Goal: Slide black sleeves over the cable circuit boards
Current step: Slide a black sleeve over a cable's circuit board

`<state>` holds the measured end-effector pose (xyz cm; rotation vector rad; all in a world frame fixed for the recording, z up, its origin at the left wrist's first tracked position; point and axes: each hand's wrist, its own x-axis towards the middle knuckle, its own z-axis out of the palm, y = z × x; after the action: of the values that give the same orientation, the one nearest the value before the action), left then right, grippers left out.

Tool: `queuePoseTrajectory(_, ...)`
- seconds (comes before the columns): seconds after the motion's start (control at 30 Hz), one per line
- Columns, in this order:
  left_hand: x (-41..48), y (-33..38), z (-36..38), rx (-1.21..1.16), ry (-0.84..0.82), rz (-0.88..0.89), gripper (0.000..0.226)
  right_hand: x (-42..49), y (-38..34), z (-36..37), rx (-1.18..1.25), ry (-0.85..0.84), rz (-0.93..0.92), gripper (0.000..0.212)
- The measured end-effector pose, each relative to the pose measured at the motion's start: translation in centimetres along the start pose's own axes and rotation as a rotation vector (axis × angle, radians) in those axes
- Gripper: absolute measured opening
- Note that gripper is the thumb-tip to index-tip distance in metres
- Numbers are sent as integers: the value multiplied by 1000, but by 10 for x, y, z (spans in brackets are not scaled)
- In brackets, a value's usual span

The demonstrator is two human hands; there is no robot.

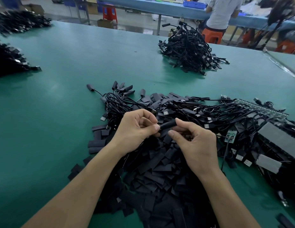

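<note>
A black sleeve (167, 124) is held level between my two hands above a heap of flat black sleeves (156, 175). My left hand (137, 129) pinches its left end with thumb and fingers. My right hand (195, 143) pinches its right end between thumb and forefinger. Whatever is inside the sleeve is hidden. A bare green circuit board (230, 136) on a black cable lies just right of my right hand. Tangled black USB cables (184, 111) spread behind the hands.
A pile of sleeved cables (191, 51) sits at the far middle of the green table (69, 66). More black piles lie at the far left (10, 60). A panel of joined boards (262, 106) lies at right. A person sits at a blue bench (220, 12) beyond.
</note>
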<state>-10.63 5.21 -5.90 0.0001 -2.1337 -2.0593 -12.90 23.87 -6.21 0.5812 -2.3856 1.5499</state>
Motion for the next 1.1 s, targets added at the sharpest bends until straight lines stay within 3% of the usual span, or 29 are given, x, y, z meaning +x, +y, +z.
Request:
queuePoseTrajectory(0.13, -1, 0, 0, 30, -27, 25, 21, 1, -1, -1, 56, 41, 20, 29)
queuePoseTrajectory(0.33, -3, 3, -2, 23, -55, 37, 17, 1, -5, -4, 185, 77, 84, 29)
queuePoseTrajectory(0.9, -3, 4, 0, 158, -36, 150, 24, 2, -10, -7, 195, 116, 115, 16)
queuePoseTrajectory(0.97, -5, 10, -3, 282, -33, 229, 26, 5, -11, -11, 320, 163, 156, 15)
queuePoseTrajectory(1.1, -6, 25, -7, 884, -10, 530, 23, 7, -16, -16, 556, 181, 247, 13)
